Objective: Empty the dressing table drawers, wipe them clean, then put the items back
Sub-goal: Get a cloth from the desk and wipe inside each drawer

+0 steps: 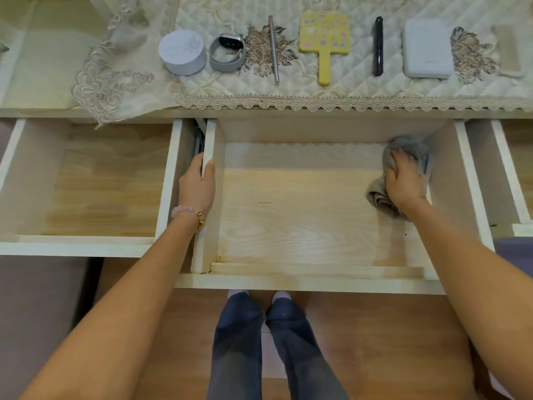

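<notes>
while the left hand (197, 183) clasps the left wall of the pulled-out middle drawer (317, 282), thumb inside and fingers outside, the right hand (405, 183) presses spread fingers onto a grey cloth (380, 200) in that drawer's far right corner. a round white box (183, 51), a watch (227, 53) and a yellow hand mirror (324, 33) lie on the runner (317, 90) above.

The left hand (199, 186) grips the left wall of the middle drawer (288, 282). Its fingers are hidden on the wall's outer side, and only the thumb shows inside. In that drawer's far right corner the right hand (405, 183) lies flat on the grey cloth (380, 200) and covers its middle. The left drawer (86, 246) and the right drawer (507, 174), either side of it, run off the picture's edges. Beyond its far right corner, a pale object (512, 53) on the surface (43, 67) is too blurred to name.
</notes>
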Demonstrator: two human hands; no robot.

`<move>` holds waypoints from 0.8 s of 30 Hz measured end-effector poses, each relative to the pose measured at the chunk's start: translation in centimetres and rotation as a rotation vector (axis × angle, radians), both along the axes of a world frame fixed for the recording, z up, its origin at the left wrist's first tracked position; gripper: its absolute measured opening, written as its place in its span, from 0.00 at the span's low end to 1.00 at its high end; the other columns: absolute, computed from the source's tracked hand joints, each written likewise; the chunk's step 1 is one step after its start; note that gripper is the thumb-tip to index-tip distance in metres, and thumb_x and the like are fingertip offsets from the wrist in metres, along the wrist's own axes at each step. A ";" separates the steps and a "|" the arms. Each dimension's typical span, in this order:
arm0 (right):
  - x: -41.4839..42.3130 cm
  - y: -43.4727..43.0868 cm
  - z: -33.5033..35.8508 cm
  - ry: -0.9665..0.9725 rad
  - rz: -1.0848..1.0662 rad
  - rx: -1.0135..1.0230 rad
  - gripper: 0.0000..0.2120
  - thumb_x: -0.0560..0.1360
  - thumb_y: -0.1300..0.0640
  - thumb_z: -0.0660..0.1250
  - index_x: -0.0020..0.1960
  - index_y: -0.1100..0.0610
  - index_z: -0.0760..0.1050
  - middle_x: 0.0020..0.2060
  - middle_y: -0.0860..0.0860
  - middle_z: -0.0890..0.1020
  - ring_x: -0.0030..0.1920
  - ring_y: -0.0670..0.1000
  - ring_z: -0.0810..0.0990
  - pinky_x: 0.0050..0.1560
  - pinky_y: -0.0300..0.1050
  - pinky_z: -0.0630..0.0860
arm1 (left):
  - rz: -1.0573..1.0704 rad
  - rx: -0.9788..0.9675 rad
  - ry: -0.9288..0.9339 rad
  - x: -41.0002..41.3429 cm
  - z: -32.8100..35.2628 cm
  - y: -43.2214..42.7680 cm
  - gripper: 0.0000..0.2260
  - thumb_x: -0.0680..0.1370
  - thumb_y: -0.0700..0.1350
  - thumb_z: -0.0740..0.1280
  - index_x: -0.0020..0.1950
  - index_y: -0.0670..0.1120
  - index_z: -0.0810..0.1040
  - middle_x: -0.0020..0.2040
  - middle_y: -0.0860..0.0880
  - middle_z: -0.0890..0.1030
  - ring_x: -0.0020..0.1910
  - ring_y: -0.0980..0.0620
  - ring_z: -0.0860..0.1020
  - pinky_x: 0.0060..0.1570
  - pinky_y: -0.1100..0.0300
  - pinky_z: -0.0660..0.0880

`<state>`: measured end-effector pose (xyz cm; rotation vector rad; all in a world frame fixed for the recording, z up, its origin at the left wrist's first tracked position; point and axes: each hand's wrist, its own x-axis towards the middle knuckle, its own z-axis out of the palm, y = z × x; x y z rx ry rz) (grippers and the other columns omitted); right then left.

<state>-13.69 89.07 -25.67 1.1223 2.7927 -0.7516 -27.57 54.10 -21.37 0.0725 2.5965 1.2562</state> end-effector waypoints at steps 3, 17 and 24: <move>0.9 -0.3 -0.4 0.011 0.040 -0.044 0.23 0.79 0.63 0.51 0.74 0.58 0.58 0.75 0.55 0.58 0.75 0.56 0.53 0.73 0.58 0.50 | 0.029 0.005 0.005 0.2 -0.2 -0.1 0.14 0.81 0.49 0.54 0.64 0.46 0.70 0.40 0.59 0.71 0.35 0.66 0.69 0.31 0.74 0.63; -4.1 -16.1 -1.7 0.040 0.402 -0.089 0.24 0.78 0.67 0.52 0.73 0.58 0.60 0.75 0.53 0.59 0.75 0.55 0.53 0.72 0.57 0.55 | 0.015 0.061 -0.032 0.1 -0.5 -0.3 0.14 0.81 0.49 0.54 0.65 0.49 0.70 0.42 0.59 0.73 0.39 0.66 0.72 0.35 0.72 0.66; -7.1 -25.7 -1.7 0.035 0.687 -0.153 0.24 0.80 0.63 0.51 0.75 0.52 0.55 0.76 0.49 0.56 0.76 0.50 0.50 0.73 0.55 0.39 | -0.001 0.083 -0.022 0.1 -0.6 -0.5 0.14 0.81 0.49 0.55 0.65 0.48 0.70 0.50 0.55 0.74 0.48 0.57 0.71 0.42 0.69 0.64</move>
